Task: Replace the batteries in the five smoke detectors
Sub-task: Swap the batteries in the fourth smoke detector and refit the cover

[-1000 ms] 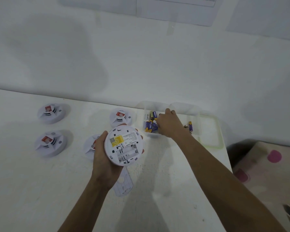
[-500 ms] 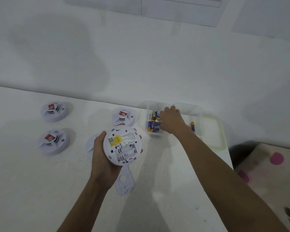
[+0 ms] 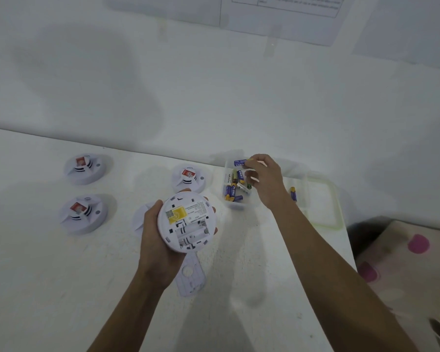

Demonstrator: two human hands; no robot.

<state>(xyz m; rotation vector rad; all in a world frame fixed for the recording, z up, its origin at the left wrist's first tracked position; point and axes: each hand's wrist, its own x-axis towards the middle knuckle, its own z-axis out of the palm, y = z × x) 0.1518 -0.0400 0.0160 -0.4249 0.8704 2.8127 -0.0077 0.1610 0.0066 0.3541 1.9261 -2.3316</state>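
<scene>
My left hand [image 3: 158,250] holds a round white smoke detector [image 3: 187,221] back side up, with a yellow label and an uncovered battery bay that looks empty. My right hand [image 3: 267,182] hovers over a clear plastic box [image 3: 239,205] of blue-and-yellow batteries and pinches one battery [image 3: 240,163] at its fingertips, just above the pile. Three more detectors lie on the white table: far left [image 3: 85,168], near left [image 3: 83,214] and centre back [image 3: 188,177]. Another detector [image 3: 139,219] is partly hidden behind my left hand.
A flat white cover plate [image 3: 191,278] lies on the table below the held detector. A second clear container with a green-rimmed lid [image 3: 334,199] and a lone battery [image 3: 293,194] sits right of the box. A spotted cushion [image 3: 412,262] is beyond the table's right edge.
My right hand was buried among the batteries in the box; it has lifted clear with one battery pinched in its fingertips. The left hand keeps the detector steady.
</scene>
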